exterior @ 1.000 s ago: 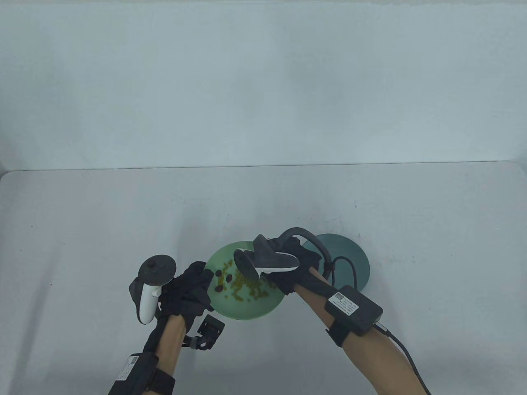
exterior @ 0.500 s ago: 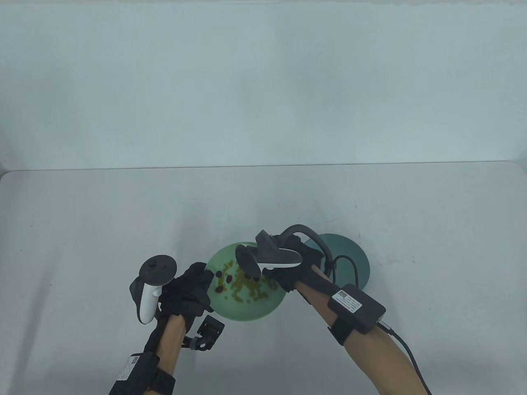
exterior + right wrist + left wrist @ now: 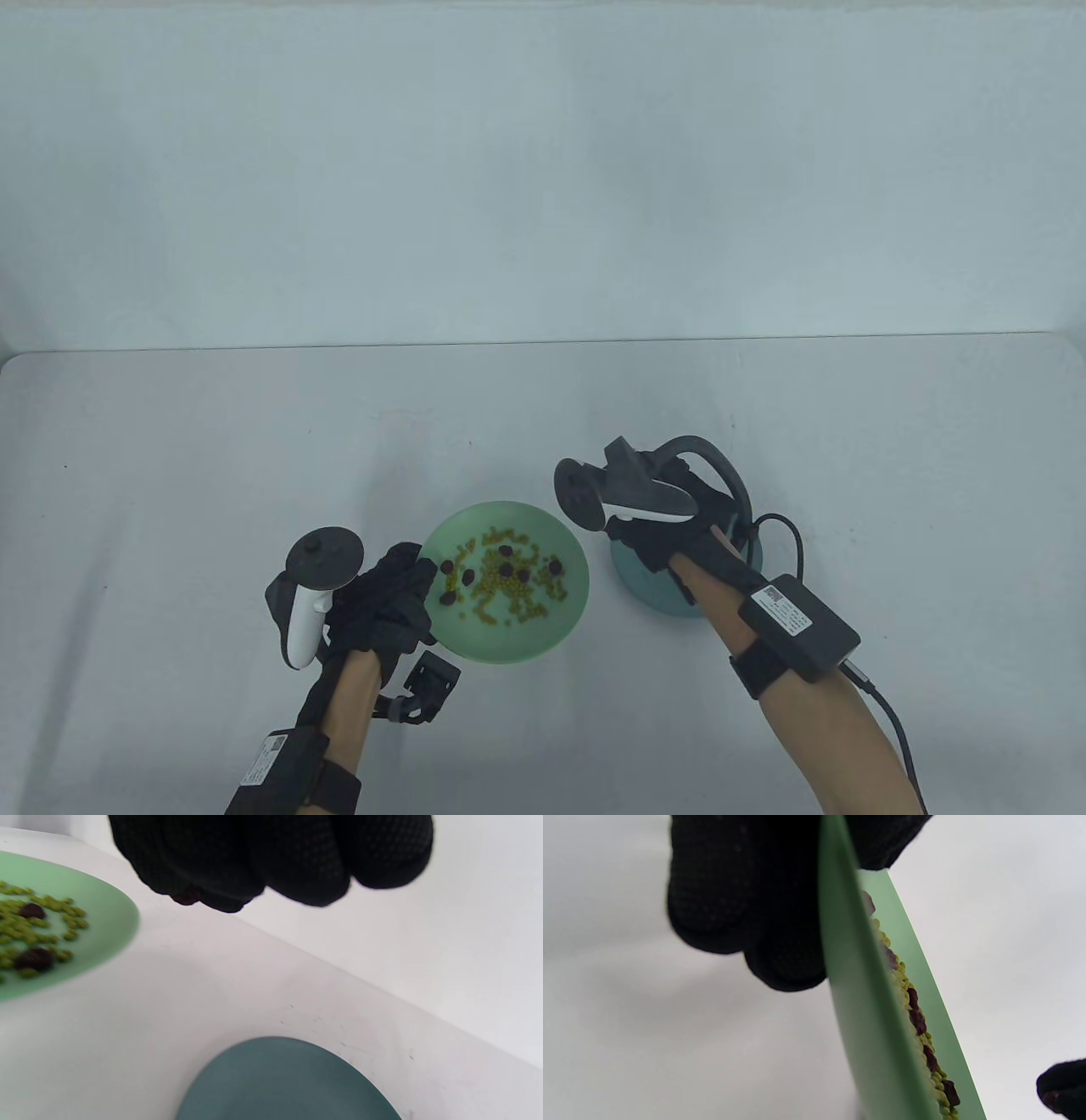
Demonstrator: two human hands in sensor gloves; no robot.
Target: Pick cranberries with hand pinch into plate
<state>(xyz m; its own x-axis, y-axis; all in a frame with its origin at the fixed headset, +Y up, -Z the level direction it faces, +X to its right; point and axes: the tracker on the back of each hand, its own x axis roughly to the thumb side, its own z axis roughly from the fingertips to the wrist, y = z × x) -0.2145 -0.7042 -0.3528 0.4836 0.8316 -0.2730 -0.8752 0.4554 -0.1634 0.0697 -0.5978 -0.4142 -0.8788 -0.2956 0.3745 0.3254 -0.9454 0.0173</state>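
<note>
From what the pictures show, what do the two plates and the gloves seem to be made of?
The light green plate looks like matte plastic or melamine: an even colour, a thin rim in the left wrist view, no glare. The dark teal plate looks alike, with a flat dull surface; glazed ceramic seems less likely, but I cannot rule it out. The glove on the right hand is black knitted fabric: a fine dotted weave shows.

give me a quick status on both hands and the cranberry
Left hand holds light green plate rim. Right hand pinches dark red cranberry above dark teal plate. Nothing in the way.
</note>
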